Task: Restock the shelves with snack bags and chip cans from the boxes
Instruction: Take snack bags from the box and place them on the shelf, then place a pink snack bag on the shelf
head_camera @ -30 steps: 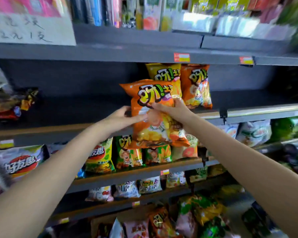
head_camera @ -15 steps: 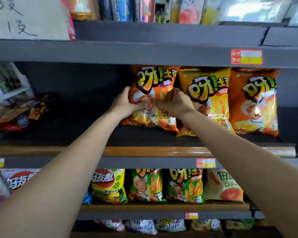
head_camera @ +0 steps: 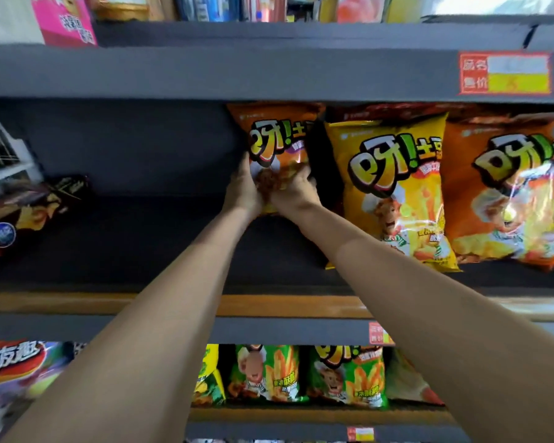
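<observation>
An orange snack bag [head_camera: 271, 135] stands upright deep on the dark middle shelf [head_camera: 141, 244], at the back wall. My left hand [head_camera: 242, 190] grips its lower left side and my right hand [head_camera: 293, 188] grips its lower right side, so its bottom half is hidden. Right of it stand a yellow snack bag [head_camera: 394, 193] and another orange snack bag [head_camera: 502, 193], both nearer the shelf front.
A dark chip bag [head_camera: 23, 212] lies at the shelf's left end. The shelf above [head_camera: 237, 71] hangs low over the bags and carries a price tag [head_camera: 504, 73]. Green snack bags [head_camera: 304, 375] and a red-logo bag [head_camera: 13, 369] fill the lower shelf.
Both hands carried the orange bag from in front of the shelf up and back into it, to the rear wall. The view has moved closer and risen.
</observation>
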`<state>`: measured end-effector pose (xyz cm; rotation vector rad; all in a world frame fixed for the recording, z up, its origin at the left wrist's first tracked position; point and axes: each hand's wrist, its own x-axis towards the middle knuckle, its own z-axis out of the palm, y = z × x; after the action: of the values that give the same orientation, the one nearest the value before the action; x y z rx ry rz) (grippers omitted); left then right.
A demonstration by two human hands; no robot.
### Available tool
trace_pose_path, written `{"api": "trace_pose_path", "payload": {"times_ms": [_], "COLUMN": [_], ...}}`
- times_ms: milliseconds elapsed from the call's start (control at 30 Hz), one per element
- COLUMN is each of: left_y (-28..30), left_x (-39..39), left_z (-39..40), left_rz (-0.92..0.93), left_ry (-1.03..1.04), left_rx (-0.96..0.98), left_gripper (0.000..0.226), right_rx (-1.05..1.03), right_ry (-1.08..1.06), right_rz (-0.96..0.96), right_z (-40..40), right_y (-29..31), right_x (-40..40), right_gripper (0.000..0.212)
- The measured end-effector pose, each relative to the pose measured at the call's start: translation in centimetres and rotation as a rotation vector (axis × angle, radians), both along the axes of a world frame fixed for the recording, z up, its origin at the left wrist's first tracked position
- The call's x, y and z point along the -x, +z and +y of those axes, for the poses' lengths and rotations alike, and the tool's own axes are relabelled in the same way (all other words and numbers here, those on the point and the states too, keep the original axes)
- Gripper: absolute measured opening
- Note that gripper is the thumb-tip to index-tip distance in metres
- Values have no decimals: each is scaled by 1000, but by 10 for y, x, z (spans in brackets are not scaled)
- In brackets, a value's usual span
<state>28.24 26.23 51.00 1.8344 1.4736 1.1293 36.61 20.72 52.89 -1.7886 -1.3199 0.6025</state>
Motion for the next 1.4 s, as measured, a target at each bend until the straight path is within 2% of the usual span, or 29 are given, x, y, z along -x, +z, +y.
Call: {"api": "trace_pose_path", "payload": {"times_ms": [133,200,300,367,400,500,600,700,867,967,1100,1233,1300,1400], "left_y": [5,14,5,-24,-46,-132,-214,-275,-378,-452,-554,-648,-688,-733], "left_x": [10,24,46,57,61,75,95,115,125,117,110,110,107,98], "left_z": [-19,-48,-112,-163,-187,-244,-282,-301,-312,-323,-328,-324,-317,-307], "left_rz": [234,234,139,101,118,264,451,591,709,729,642,543,485,525], "left_ry": [-36,-49,-51,-133,-201,-410,-536,-558,-558,-556,-464,-304,-219,-119], "left_rx": [-106,-202,-461,-638,-661,-517,-239,71,266,376,508,749,844,944], "left_gripper": [70,73,55,44,40,34,37,46,49,45,37,39,42,45], "right_rx": [-20,-123,-421,-566,-591,-494,-206,173,626,731,822,925,955,951], "right_ry": [21,58,147,240,250,185,160,132,99,129,129,67,-14,-39], "right_rz": [26,-48,-313,-481,-531,-512,-448,-434,-320,-282,-171,85,237,387], "right_z": [-20,-46,-104,-148,-171,-231,-273,-301,-334,-344,-332,-300,-283,-265], "right_y": [8,19,17,-2,-15,-74,-164,-269,-420,-497,-601,-697,-732,-770], "right_x": [0,-3,-12,-20,-24,-33,-43,-52,-46,-35,-12,22,37,48], "right_gripper": [67,61,41,36,34,31,29,27,24,26,33,39,54,112]}}
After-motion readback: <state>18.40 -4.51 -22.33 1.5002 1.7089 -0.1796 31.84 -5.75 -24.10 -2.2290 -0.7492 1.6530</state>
